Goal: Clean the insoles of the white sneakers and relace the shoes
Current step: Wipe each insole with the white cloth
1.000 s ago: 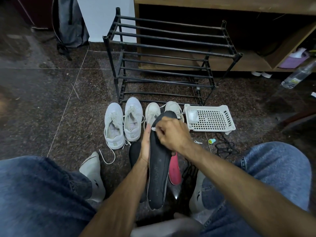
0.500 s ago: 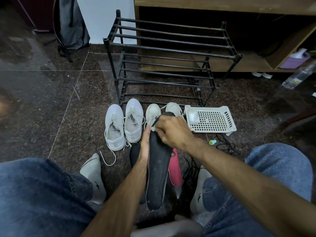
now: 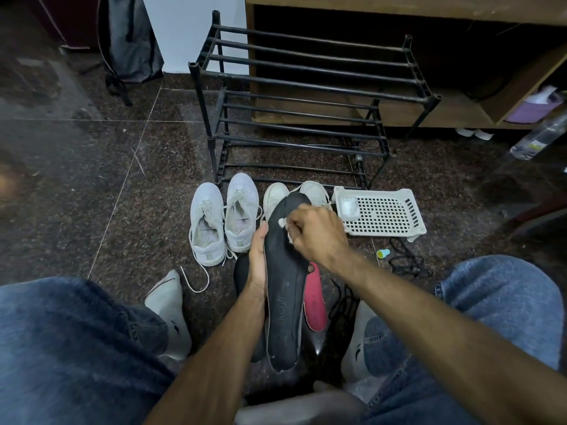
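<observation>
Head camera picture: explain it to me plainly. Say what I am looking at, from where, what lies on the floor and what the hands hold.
There is no machine here. A person sits wearing a camera on the head, looking down past the denim-covered knees at their own two hands.

The left hand holds a black insole by its edge, steadying it upright. The right hand has its grip on a small white wipe and presses it on the insole near the top.

On the dark floor stand two pairs of white sneakers, one pair partly hidden behind the insole. A red insole lies to the right, another black one partly hidden to the left. Further right are a white plastic tray and black laces. Behind stands a black shoe rack.
</observation>
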Demonstrator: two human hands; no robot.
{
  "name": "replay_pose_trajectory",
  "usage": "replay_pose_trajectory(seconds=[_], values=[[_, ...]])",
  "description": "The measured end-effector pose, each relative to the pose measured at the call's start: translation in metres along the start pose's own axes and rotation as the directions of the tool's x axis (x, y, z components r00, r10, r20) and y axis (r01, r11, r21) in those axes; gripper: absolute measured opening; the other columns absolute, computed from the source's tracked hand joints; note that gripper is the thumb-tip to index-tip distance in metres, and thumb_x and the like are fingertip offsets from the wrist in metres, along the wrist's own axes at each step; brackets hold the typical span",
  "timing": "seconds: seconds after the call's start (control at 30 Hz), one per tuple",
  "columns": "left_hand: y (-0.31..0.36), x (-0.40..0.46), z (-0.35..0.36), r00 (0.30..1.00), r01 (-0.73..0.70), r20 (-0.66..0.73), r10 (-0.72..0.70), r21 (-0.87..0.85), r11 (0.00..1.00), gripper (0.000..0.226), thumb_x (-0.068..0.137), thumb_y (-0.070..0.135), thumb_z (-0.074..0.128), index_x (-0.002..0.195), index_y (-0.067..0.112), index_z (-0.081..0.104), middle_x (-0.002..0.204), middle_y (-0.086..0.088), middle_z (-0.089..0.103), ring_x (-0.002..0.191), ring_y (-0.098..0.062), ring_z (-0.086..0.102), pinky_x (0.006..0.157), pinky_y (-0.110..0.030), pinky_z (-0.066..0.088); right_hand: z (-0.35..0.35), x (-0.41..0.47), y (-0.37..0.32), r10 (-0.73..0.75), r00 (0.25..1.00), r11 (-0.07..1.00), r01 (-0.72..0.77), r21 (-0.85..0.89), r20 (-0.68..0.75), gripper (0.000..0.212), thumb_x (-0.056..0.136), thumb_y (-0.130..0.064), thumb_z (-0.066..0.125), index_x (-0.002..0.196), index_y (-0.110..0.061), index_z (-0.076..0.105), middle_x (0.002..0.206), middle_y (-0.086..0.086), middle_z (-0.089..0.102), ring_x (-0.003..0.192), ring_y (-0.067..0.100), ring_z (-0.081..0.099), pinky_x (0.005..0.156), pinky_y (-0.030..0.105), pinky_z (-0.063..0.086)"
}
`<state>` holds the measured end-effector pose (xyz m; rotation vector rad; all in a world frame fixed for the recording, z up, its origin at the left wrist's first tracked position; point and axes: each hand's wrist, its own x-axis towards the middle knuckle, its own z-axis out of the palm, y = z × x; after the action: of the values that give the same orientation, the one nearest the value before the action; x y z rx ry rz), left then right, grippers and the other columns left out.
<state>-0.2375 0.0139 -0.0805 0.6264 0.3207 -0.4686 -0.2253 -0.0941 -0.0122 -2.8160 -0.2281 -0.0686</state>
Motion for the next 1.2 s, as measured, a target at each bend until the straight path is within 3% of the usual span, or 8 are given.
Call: replay_pose_trajectory(seconds=[0.1,0.5,0.63,0.8,0.9,0.97,1.13,1.2], values=[[0.006,0.000,-0.004,0.992,-0.101,-0.071,0.101,0.003,0.995,0.050,0.099,0.040,0.036,0.090,0.008,0.074,0.092,-0.010,0.070,0.083,-0.017,0.067,0.081,-0.028,0.055,0.007,-0.041,-0.014,-0.179,0.981,0.979,0.170,0.114,0.073,0.015,0.084,-0.020,0.056,0.079,-0.018,0.070,0.080,-0.001,0.063,0.070,0.030,0.063,0.058,0.031,0.045],[0.002,0.006,0.000,0.997,-0.071,-0.030,0.075,0.124,0.990,0.076,0.080,0.056,0.069,0.132,0.002,0.055,0.125,-0.018,0.058,0.131,-0.023,0.047,0.118,-0.037,0.026,0.012,-0.018,-0.002,-0.188,0.977,0.978,0.195,0.067,-0.097,0.019,0.086,-0.022,0.052,0.083,-0.018,0.070,0.079,-0.003,0.061,0.062,0.030,0.061,0.052,0.037,0.048],[-0.001,0.007,-0.006,0.979,-0.035,-0.178,0.098,0.326,0.945,0.057,0.106,0.031,0.030,0.068,0.015,0.069,0.055,0.001,0.061,0.062,-0.003,0.063,0.070,-0.016,0.052,0.003,-0.029,-0.001,-0.450,0.889,0.882,0.457,-0.113,0.083,0.018,0.081,-0.025,0.052,0.069,-0.017,0.060,0.071,-0.002,0.051,0.036,0.029,0.045,0.036,0.025,0.027],[0.003,0.000,0.005,0.988,0.095,-0.144,-0.057,0.277,0.956,0.054,0.096,0.055,0.038,0.099,0.009,0.065,0.092,-0.018,0.062,0.092,-0.026,0.061,0.090,-0.041,0.047,-0.017,0.004,0.008,-0.508,0.844,0.763,0.533,-0.365,0.171,0.024,0.058,-0.018,0.085,0.065,-0.018,0.063,0.067,-0.003,0.052,0.031,0.024,0.042,0.040,0.017,0.010],[0.001,0.004,0.001,0.989,0.136,-0.086,-0.116,0.284,0.949,0.071,0.102,0.049,0.027,0.063,0.010,0.071,0.065,-0.016,0.062,0.065,-0.021,0.067,0.069,-0.032,0.054,-0.018,0.000,0.007,-0.603,0.766,0.697,0.641,-0.322,0.222,0.023,0.057,-0.014,0.084,0.065,-0.016,0.062,0.068,-0.002,0.051,0.032,0.022,0.042,0.041,0.016,0.005],[0.000,0.001,0.003,0.991,0.126,-0.087,-0.099,0.398,0.909,0.062,0.103,0.051,0.020,0.074,0.017,0.062,0.070,-0.004,0.059,0.054,-0.007,0.064,0.056,-0.020,0.053,-0.016,-0.010,0.006,-0.634,0.713,0.654,0.701,-0.283,0.300,0.024,0.054,-0.010,0.081,0.066,-0.013,0.060,0.071,-0.001,0.051,0.036,0.022,0.045,0.040,0.017,0.006],[-0.003,-0.004,0.007,0.993,0.106,-0.086,-0.077,0.405,0.908,0.046,0.105,0.039,0.033,0.109,0.000,0.057,0.102,-0.026,0.059,0.110,-0.039,0.053,0.089,-0.042,0.046,-0.020,0.007,0.018,-0.534,0.783,0.659,0.622,-0.423,0.320,0.025,0.056,-0.015,0.082,0.073,-0.014,0.064,0.077,-0.001,0.055,0.044,0.022,0.054,0.041,0.020,0.006],[-0.002,-0.004,0.006,0.992,0.117,-0.100,-0.080,0.458,0.881,0.037,0.106,0.028,0.033,0.100,0.002,0.058,0.094,-0.021,0.063,0.104,-0.040,0.058,0.082,-0.039,0.050,-0.022,0.008,0.014,-0.554,0.773,0.669,0.634,-0.387,0.308,0.030,0.046,-0.015,0.086,0.066,-0.016,0.064,0.074,-0.003,0.055,0.038,0.021,0.049,0.041,0.017,0.006]])
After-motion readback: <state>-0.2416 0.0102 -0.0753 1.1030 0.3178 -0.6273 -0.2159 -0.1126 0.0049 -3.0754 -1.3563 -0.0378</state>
